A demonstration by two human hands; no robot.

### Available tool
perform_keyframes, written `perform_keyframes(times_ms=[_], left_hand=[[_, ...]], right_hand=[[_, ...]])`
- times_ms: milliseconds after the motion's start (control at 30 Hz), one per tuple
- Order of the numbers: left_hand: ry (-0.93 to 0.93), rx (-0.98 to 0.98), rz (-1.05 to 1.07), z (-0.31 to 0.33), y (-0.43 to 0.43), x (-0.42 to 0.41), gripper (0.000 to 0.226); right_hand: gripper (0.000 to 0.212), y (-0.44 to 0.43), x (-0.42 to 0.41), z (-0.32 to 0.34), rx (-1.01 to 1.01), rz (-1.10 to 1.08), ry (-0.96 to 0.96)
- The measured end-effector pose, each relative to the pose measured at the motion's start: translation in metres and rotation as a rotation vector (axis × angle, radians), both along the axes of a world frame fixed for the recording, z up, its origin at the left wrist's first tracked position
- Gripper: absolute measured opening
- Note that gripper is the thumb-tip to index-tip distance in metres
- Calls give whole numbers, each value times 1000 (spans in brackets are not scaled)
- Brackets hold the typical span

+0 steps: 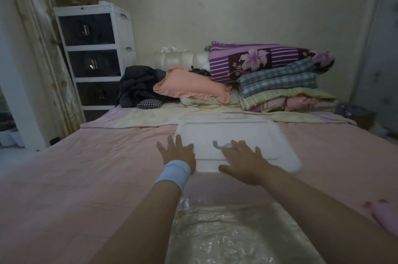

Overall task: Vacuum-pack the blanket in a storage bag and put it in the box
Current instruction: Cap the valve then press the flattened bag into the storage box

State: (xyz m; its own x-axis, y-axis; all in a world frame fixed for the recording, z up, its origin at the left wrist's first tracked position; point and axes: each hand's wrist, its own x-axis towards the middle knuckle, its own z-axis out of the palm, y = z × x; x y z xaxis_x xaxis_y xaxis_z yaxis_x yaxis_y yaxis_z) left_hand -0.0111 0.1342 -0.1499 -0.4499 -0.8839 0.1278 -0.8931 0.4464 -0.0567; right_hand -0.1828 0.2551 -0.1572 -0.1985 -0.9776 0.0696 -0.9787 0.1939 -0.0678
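Note:
A translucent storage box (172,231) stands on the pink bed right below me. Inside it lies the blanket sealed in a shiny, crinkled vacuum bag (221,235). The box's white lid (247,134) lies flat on the bed just beyond the box. My left hand (177,151), with a light blue wristband, reaches out with spread fingers to the lid's near left corner. My right hand (243,160) lies flat with straight fingers on the lid's near edge, next to a small grey handle mark.
Folded quilts (280,78) and an orange pillow (193,86) are piled at the head of the bed. A dark garment (137,85) lies left of them. A white drawer cabinet (94,54) stands at the far left. A pink object (385,214) lies at the right edge.

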Motion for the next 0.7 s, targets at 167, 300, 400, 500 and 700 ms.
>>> perform_keyframes(times_ms=[167,300,400,500,700], left_hand=[[107,143,-337,12,23,-34,53],[-12,161,-383,8,41,-60,62],[-21,87,-406,7,41,-64,53],[4,-8,-447,11,36,-60,49],[80,-164,-455,23,35,-64,43]], right_hand=[[75,27,-41,-3,81,-78,56],[57,25,-45,-7,4,-58,124],[51,24,-47,-10,-96,-13,288],[56,23,-48,-9,-220,15,396],[38,22,-53,-1,-325,-7,362]])
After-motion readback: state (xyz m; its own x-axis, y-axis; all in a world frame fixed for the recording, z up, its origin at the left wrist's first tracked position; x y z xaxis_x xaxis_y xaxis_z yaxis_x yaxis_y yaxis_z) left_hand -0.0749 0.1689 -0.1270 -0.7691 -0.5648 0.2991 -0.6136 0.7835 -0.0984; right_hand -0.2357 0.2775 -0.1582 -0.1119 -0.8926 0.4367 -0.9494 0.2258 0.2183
